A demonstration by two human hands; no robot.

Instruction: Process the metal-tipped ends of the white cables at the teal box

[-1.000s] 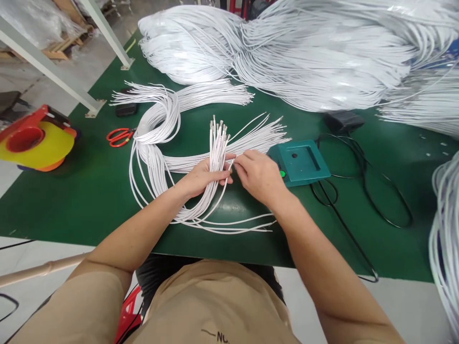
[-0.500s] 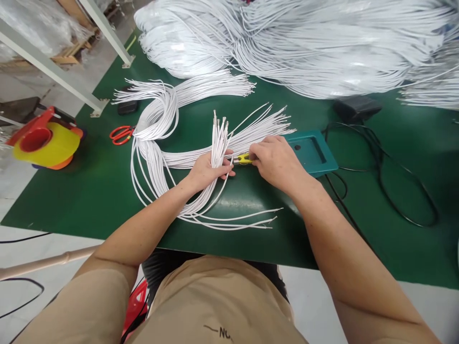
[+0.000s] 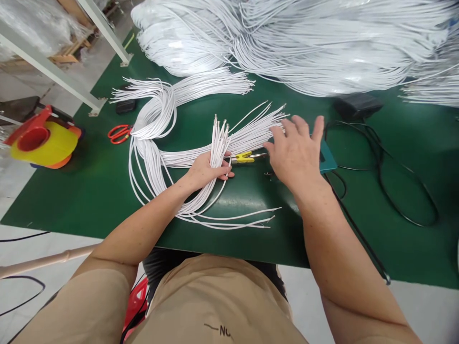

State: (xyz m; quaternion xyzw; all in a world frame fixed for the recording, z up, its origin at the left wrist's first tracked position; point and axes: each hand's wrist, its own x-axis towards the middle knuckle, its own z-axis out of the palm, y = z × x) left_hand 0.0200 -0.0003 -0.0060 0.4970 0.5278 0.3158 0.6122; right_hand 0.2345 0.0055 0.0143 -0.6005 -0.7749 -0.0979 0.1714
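Gripping one cable bundle, left hand, beside one yellow clip

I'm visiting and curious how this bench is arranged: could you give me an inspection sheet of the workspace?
Surface: glossy, flat, dark-green tabletop.
Job's things: raised bundle of thin, metal-tipped white wires; yellow-handled metal clip beside it, contact unclear.
Clutter: red-handled metal scissors left; large heap of thin white wires behind.
Hands: left hand grips the bundle; right hand is open and spread, partly hiding a flat teal plastic box.
Cables: thin black cable, looped at right.
Surroundings: slatted wooden pallet and clear plastic sheeting, far left.
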